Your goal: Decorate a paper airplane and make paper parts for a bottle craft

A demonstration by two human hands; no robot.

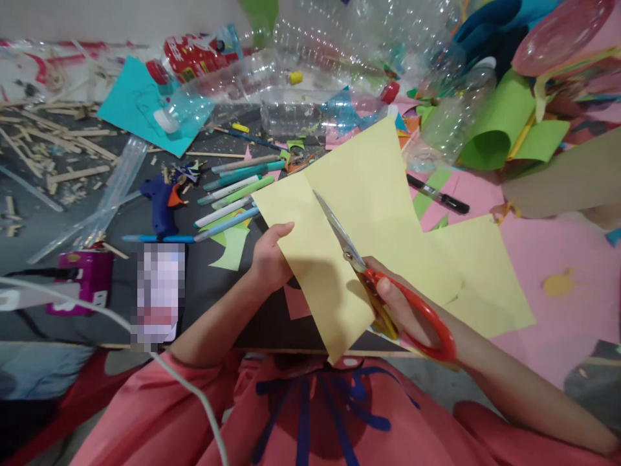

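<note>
A large sheet of pale yellow paper (363, 175) is held up over the table's near edge. My left hand (272, 255) pinches its left edge, thumb on top and the other fingers hidden beneath. In my right hand (395, 304) is a pair of scissors (427, 323) with red and yellow handles, gripped through the loops. One blade lies over the paper, pointing up and to the left, and the other blade is hidden underneath. Below the blades, a strip of the sheet hangs toward my lap. Several markers (237, 194) lie just beyond my left hand.
Clear plastic bottles (301, 110) crowd the back. At left are a blue glue gun (162, 200), glue sticks (116, 188), scattered wooden sticks (77, 175), a phone (160, 291) and a purple power block (90, 278). A white cable (194, 388) crosses my left side. Pink paper (557, 310) covers the right.
</note>
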